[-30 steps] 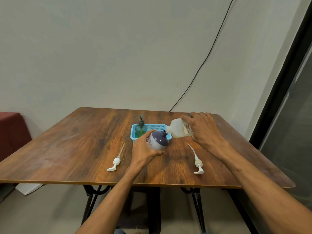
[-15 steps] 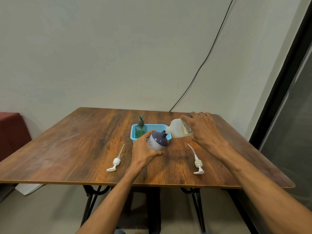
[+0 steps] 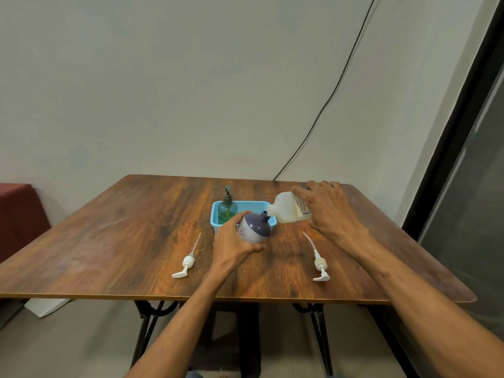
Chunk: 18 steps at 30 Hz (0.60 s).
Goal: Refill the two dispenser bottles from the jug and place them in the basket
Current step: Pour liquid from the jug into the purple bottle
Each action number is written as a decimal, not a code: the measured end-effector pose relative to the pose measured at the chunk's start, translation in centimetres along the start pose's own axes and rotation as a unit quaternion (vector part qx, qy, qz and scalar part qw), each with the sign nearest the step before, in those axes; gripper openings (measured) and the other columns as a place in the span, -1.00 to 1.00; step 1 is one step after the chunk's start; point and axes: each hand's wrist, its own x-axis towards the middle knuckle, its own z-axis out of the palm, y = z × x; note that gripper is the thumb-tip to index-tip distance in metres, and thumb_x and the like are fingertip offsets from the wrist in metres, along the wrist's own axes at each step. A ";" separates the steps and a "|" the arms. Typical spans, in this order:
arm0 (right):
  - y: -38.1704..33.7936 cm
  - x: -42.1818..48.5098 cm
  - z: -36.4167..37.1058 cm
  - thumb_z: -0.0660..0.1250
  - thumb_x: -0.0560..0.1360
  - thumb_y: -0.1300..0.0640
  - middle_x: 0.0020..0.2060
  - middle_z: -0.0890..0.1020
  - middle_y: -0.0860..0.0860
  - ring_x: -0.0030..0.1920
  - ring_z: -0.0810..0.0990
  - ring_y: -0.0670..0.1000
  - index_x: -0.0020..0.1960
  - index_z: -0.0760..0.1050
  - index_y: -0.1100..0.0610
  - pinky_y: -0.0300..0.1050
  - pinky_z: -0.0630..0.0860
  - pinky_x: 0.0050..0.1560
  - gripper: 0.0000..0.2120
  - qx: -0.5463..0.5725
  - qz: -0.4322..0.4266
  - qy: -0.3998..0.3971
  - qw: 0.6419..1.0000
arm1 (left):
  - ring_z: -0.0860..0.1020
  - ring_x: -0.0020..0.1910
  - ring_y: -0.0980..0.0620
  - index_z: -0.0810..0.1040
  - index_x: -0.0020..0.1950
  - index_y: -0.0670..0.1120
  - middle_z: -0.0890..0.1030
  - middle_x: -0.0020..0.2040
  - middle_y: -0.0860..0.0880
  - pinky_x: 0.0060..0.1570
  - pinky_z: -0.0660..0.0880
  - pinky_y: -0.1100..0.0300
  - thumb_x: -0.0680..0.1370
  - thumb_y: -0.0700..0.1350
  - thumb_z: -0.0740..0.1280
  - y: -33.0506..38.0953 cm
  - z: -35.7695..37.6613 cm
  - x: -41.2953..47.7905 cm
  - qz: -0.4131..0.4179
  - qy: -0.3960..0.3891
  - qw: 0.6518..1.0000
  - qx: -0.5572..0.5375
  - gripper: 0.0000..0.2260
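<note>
My left hand [image 3: 231, 245] grips a round white and purple dispenser bottle [image 3: 255, 230], tilted to the right with its open neck up. My right hand [image 3: 331, 207] holds a pale translucent jug [image 3: 285, 212] on its side, its mouth touching the bottle's neck. Behind them a blue basket [image 3: 252, 207] holds a green dispenser bottle [image 3: 227, 210] with a dark pump, standing upright. Two white pump heads with tubes lie loose on the table, one at the left [image 3: 186, 261] and one at the right [image 3: 317, 261].
The wooden table [image 3: 122, 236] has a front edge close to me and a rounded right corner. A black cable [image 3: 335, 85] runs down the wall behind. A dark red seat [image 3: 19, 216] stands at the left, a dark door frame [image 3: 463, 110] at the right.
</note>
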 end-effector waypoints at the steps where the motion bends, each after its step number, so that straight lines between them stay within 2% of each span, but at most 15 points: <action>1: 0.0 0.0 0.0 0.52 0.39 -0.10 0.19 0.54 0.01 0.18 0.52 0.08 0.41 0.32 -0.11 0.06 0.41 0.25 -0.33 0.000 0.000 0.001 1.000 | 0.50 0.09 0.14 0.47 0.35 -0.09 0.59 0.22 -0.04 0.14 0.46 0.24 0.21 -0.07 0.66 0.0 0.0 0.0 0.000 -0.001 1.000 -0.001 -0.25; 5: 0.0 0.0 -0.1 0.51 0.39 -0.10 0.19 0.54 0.03 0.19 0.52 0.09 0.42 0.32 -0.10 0.06 0.40 0.26 -0.33 0.002 -0.001 -0.001 1.000 | 0.50 0.09 0.15 0.47 0.35 -0.07 0.59 0.21 -0.03 0.11 0.43 0.31 0.20 -0.06 0.66 0.0 0.0 0.1 0.002 -0.005 1.000 0.000 -0.24; 13: 0.1 -0.2 -0.1 0.51 0.40 -0.11 0.20 0.54 0.03 0.19 0.51 0.09 0.42 0.32 -0.10 0.06 0.39 0.27 -0.33 0.003 -0.001 0.002 1.000 | 0.52 0.12 0.13 0.47 0.35 -0.08 0.59 0.22 -0.03 0.15 0.48 0.21 0.20 -0.04 0.66 -0.3 0.3 0.1 0.003 -0.005 1.000 0.000 -0.24; 18: 0.0 -0.2 -0.4 0.49 0.42 -0.08 0.22 0.52 0.03 0.21 0.50 0.09 0.43 0.30 -0.09 0.06 0.38 0.28 -0.34 -0.002 -0.002 -0.008 1.000 | 0.52 0.11 0.13 0.47 0.35 -0.06 0.59 0.20 -0.01 0.12 0.48 0.25 0.18 -0.03 0.67 -0.4 0.3 0.2 0.006 -0.006 1.000 0.010 -0.22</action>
